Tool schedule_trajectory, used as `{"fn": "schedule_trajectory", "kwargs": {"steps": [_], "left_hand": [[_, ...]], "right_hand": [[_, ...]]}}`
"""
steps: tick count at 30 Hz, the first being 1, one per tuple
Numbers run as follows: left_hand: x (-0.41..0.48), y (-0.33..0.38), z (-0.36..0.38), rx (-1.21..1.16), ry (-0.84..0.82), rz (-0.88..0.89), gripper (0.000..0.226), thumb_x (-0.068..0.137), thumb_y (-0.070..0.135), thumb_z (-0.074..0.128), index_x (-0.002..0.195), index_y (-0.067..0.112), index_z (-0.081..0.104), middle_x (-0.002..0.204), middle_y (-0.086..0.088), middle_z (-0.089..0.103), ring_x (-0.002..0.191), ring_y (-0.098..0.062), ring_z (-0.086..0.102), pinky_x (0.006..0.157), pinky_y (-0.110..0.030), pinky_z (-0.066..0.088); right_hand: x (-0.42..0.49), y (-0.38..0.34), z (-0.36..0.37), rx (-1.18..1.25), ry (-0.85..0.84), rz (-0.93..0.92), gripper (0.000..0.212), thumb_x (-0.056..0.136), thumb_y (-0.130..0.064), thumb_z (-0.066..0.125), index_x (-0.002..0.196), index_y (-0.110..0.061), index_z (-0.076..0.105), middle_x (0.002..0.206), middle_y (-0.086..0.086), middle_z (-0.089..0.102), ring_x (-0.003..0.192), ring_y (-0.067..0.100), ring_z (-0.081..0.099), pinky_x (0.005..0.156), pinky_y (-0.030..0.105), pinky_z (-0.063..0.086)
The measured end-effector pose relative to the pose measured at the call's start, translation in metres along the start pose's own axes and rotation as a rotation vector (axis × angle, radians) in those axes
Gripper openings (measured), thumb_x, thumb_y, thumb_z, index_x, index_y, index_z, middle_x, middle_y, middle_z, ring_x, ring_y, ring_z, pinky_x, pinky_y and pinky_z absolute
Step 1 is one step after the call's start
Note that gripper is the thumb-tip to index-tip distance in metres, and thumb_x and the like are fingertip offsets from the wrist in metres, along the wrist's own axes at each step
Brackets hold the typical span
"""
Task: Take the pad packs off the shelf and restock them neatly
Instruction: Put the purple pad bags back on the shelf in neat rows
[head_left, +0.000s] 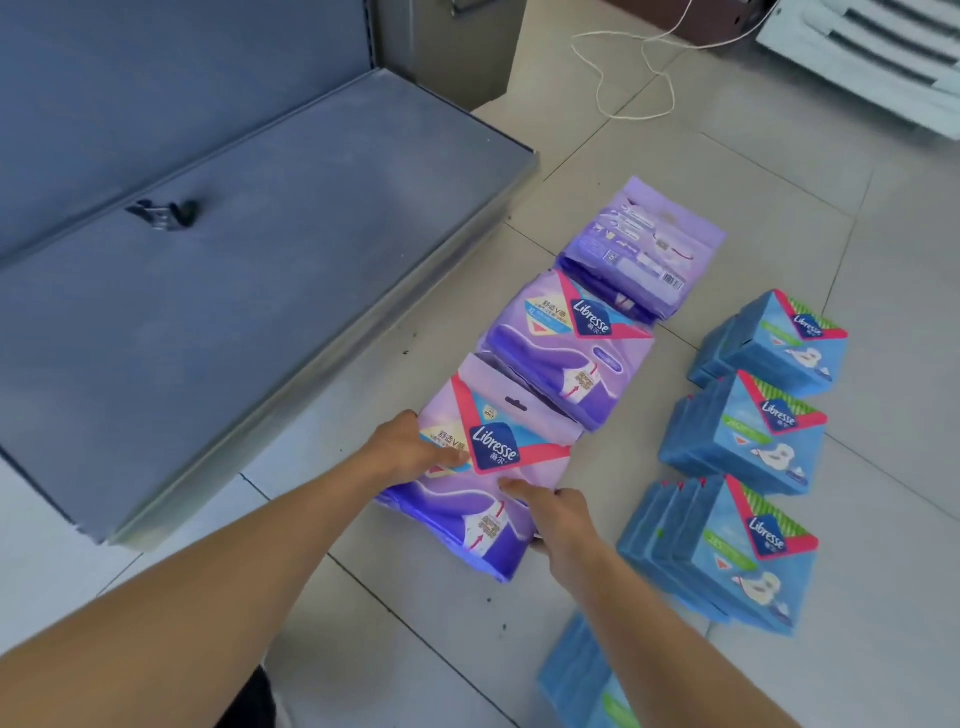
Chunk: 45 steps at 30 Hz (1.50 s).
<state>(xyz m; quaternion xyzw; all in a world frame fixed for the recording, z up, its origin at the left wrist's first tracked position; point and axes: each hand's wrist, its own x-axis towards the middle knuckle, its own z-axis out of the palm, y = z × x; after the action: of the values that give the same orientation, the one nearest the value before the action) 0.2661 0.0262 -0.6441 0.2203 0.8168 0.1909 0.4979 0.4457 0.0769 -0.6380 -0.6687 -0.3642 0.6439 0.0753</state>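
Observation:
Purple Libresse pad packs lie in a row on the tiled floor. My left hand (415, 447) grips the left side of the nearest purple pack (488, 467), and my right hand (556, 514) grips its right side. Beyond it lie a second purple pack (566, 353) and a third purple pack (639, 249), back side up. To the right, blue Libresse packs sit in stacks: a far blue stack (774, 343), a middle blue stack (748, 436) and a near blue stack (727, 556). The grey metal shelf (249, 291) at the left holds no packs.
A small black clip (163, 213) lies on the shelf. More blue packs (582, 680) sit at the bottom edge under my right forearm. A white cord (644, 67) loops on the floor at the back, near a white slatted unit (883, 57).

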Motion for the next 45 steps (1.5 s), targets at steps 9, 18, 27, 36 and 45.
{"fn": "schedule_trajectory", "kwargs": {"steps": [9, 18, 27, 36, 45], "left_hand": [[-0.038, 0.011, 0.000, -0.079, 0.067, -0.001, 0.059, 0.070, 0.042, 0.080, 0.114, 0.016, 0.051, 0.116, -0.004, 0.063, 0.103, -0.024, 0.062, 0.091, -0.038, 0.052], [-0.150, 0.081, -0.077, -0.064, 0.235, 0.223, 0.064, 0.063, 0.051, 0.077, 0.115, 0.019, 0.060, 0.116, -0.001, 0.067, 0.101, -0.022, 0.065, 0.091, -0.035, 0.052], [-0.307, 0.170, -0.217, -0.038, 0.739, 0.503, 0.058, 0.083, 0.042, 0.064, 0.124, 0.009, 0.038, 0.129, -0.008, 0.045, 0.121, -0.027, 0.047, 0.098, -0.036, 0.041], [-0.377, 0.101, -0.372, -0.312, 1.306, 0.469, 0.044, 0.085, 0.038, 0.062, 0.111, 0.011, 0.039, 0.118, -0.004, 0.044, 0.111, -0.025, 0.045, 0.084, -0.031, 0.038], [-0.318, 0.012, -0.458, -0.453, 1.472, 0.312, 0.044, 0.084, 0.031, 0.067, 0.113, 0.009, 0.042, 0.118, -0.007, 0.047, 0.113, -0.024, 0.047, 0.095, -0.035, 0.043]], "right_hand": [[-0.024, -0.022, -0.013, -0.108, -0.065, -0.014, 0.043, 0.075, -0.015, 0.080, 0.107, -0.003, 0.054, 0.101, 0.013, 0.069, 0.076, 0.024, 0.065, 0.071, 0.039, 0.054], [-0.130, -0.100, -0.024, -0.081, -0.179, -0.317, 0.023, 0.079, -0.007, 0.075, 0.093, -0.006, 0.057, 0.088, 0.011, 0.070, 0.073, 0.025, 0.065, 0.057, 0.031, 0.050], [-0.292, -0.263, 0.010, -0.085, -0.361, -0.833, 0.021, 0.079, 0.003, 0.069, 0.100, 0.000, 0.064, 0.077, 0.010, 0.075, 0.056, 0.017, 0.070, 0.045, 0.023, 0.051], [-0.391, -0.343, 0.211, -0.176, -0.677, -1.126, 0.054, 0.060, 0.004, 0.084, 0.107, -0.010, 0.063, 0.095, 0.005, 0.075, 0.077, 0.017, 0.074, 0.059, 0.028, 0.057], [-0.369, -0.351, 0.390, -0.358, -0.685, -1.163, 0.071, 0.044, -0.011, 0.095, 0.105, -0.018, 0.060, 0.099, 0.002, 0.073, 0.089, 0.022, 0.071, 0.081, 0.048, 0.058]]}}
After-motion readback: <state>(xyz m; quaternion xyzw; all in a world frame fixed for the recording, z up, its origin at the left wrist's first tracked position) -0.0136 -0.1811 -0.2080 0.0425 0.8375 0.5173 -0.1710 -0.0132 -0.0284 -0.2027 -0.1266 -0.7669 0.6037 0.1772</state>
